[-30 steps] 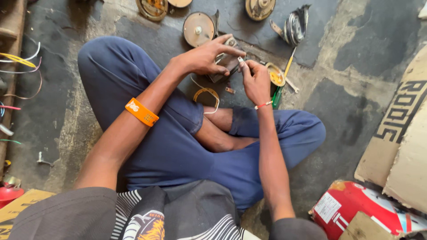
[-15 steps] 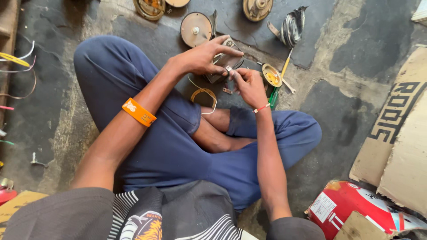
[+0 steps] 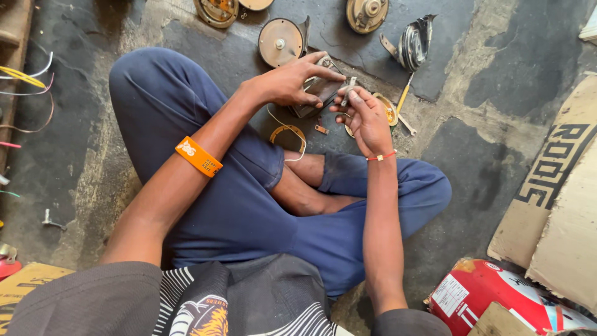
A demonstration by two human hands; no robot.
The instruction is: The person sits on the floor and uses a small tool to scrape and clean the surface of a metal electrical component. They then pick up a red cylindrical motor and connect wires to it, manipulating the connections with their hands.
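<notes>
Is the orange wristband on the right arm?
No, the orange wristband sits on the left forearm, while the right hand's wrist carries only a thin red thread bracelet.

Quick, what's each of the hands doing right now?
Left hand: closed over a flat grey metal part.
Right hand: fingers pinched on a small metal tool at that part.

4 round metal discs [image 3: 281, 42], cardboard [image 3: 563, 205], coloured wires [image 3: 25, 78], red canister [image 3: 497, 295]

Place: you sit in a floor-level repair workshop
Floor: stained, cracked concrete [image 3: 497, 143]; round metal horn parts [image 3: 281, 42] lie around you
Edges: loose coloured wires [image 3: 25, 78]; cardboard sheets [image 3: 559, 205]
</notes>
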